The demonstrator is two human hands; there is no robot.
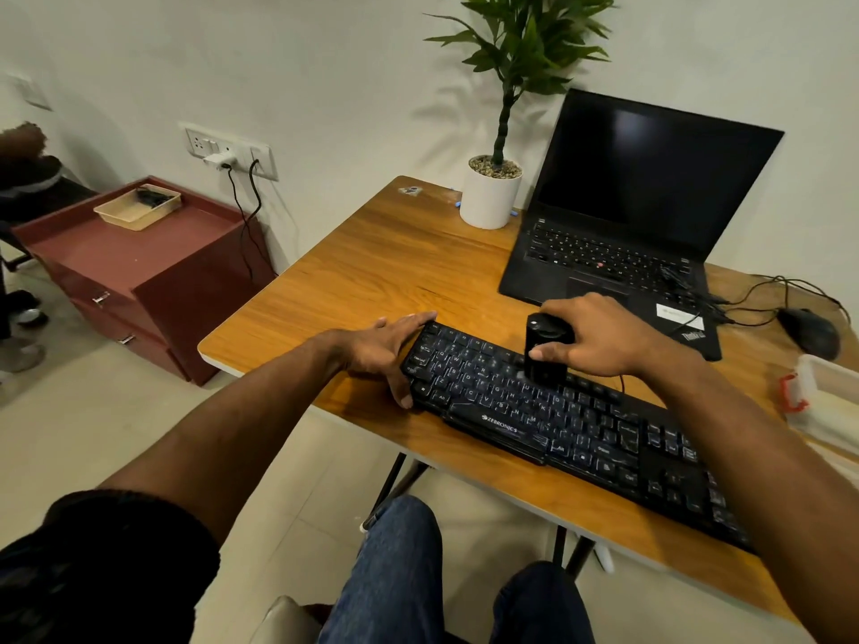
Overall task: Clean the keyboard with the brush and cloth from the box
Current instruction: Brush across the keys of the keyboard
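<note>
Right hand [599, 337] curled over a black, blocky brush [546, 348], its grip closed round the top with thumb in front and fingers behind; the brush stands upright, lower end on the keys. Beneath it lies the keyboard [571, 425], a long, flat, black plastic slab with white-lettered keys, set diagonally across the worktop [372, 271] of glossy orange-brown wood grain. Left hand [395, 350], well to the left of the brush, rests flat against the keyboard's left end, fingers straight along the far corner and thumb at the near edge, holding nothing. Both forearms reach forward, bare below dark sleeves. To the right of the gripping hand, at the worktop's edge, sits a translucent plastic box [827, 402] with a red latch. Beyond the brush stand an open black laptop [641, 211], a white cylindrical plant pot [488, 197] and a dark mouse [811, 332].
</note>
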